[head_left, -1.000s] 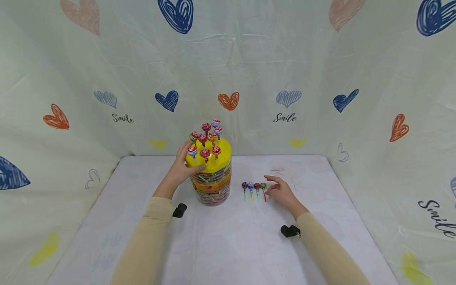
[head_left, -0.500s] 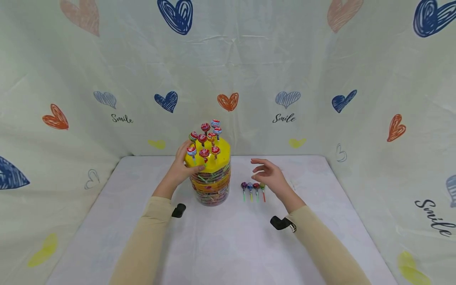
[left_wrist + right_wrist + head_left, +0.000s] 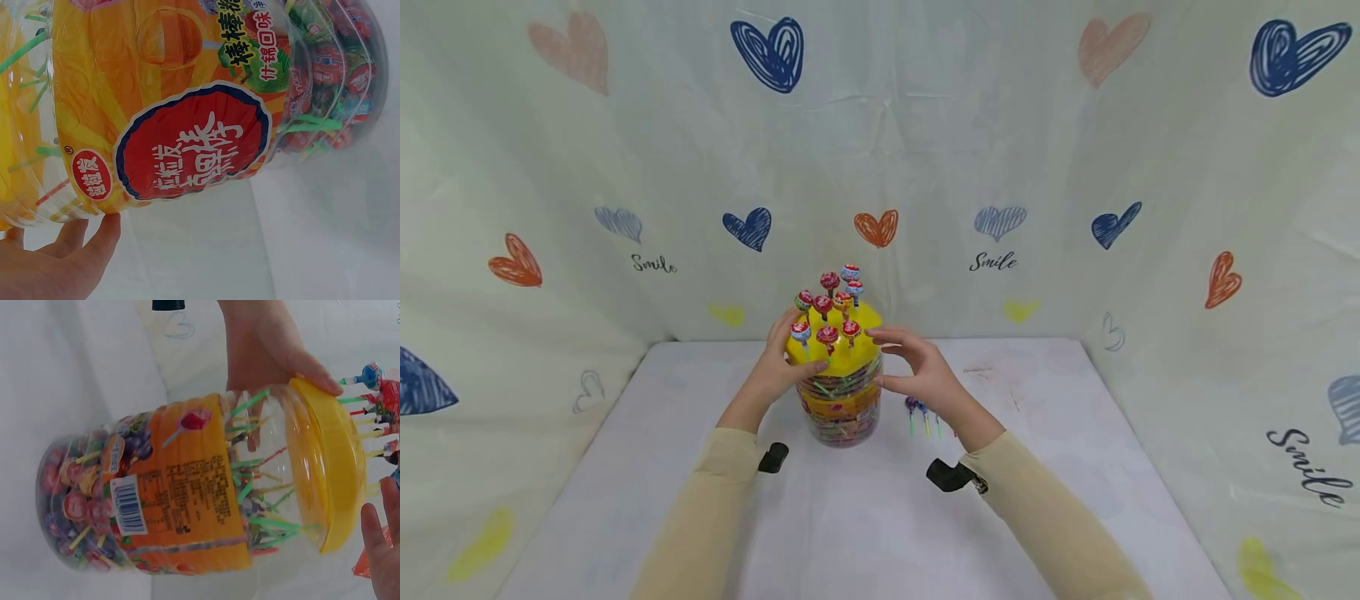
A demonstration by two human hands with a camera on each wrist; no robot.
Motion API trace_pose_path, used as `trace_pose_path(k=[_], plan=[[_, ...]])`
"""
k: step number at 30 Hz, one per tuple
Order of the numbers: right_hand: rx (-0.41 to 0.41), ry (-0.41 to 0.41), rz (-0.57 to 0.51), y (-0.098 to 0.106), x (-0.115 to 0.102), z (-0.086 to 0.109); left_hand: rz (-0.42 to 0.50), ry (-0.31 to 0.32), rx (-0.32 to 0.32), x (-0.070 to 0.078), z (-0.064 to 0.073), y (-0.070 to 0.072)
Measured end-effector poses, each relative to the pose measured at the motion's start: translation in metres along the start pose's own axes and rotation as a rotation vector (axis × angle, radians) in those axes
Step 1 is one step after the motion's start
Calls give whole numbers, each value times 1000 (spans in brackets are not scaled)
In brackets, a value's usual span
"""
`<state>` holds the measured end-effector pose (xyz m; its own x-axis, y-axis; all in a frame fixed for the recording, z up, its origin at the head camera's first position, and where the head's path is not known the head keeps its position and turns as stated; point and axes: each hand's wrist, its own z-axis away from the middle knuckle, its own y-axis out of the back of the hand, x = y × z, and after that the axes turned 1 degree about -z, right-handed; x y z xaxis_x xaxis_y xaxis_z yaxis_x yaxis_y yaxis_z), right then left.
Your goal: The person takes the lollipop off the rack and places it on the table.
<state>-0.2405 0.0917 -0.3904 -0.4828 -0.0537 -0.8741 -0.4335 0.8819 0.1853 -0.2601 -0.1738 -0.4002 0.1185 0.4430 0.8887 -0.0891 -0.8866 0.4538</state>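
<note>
A clear plastic candy jar (image 3: 842, 427) with an orange label and yellow lid (image 3: 853, 360) stands upright, filled with wrapped lollipops. Several lollipops (image 3: 827, 335) stick up from the lid on their sticks. My left hand (image 3: 772, 362) grips the lid's left side, thumb along the front edge and fingers behind. At the other side is my right hand (image 3: 928, 379), fingers spread apart and fingertips right at the lid's edge, holding nothing. In the right wrist view, its fingers (image 3: 375, 537) show beside the lid. A short row of lollipops (image 3: 912, 404) lies on the table, partly hidden behind the right hand.
The white-covered table (image 3: 865, 533) backs onto a pale curtain (image 3: 925, 167) printed with hearts and "Smile". A black wrist camera (image 3: 773, 457) hangs by the left sleeve, another camera (image 3: 950, 475) by the right. Faint brownish lines mark the cloth right of the row.
My right hand has moved left and up from beside the lollipop row to the jar's lid. The left hand keeps its grip. The head view has tilted up slightly.
</note>
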Motion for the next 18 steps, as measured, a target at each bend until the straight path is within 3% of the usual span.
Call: trace_pose_path(k=[10, 18], plan=[[-41, -1, 46, -15, -4, -13, -3, -27, -4, -2, 1, 0], [-49, -91, 57, -18, -8, -14, 0, -26, -6, -2, 4, 0]])
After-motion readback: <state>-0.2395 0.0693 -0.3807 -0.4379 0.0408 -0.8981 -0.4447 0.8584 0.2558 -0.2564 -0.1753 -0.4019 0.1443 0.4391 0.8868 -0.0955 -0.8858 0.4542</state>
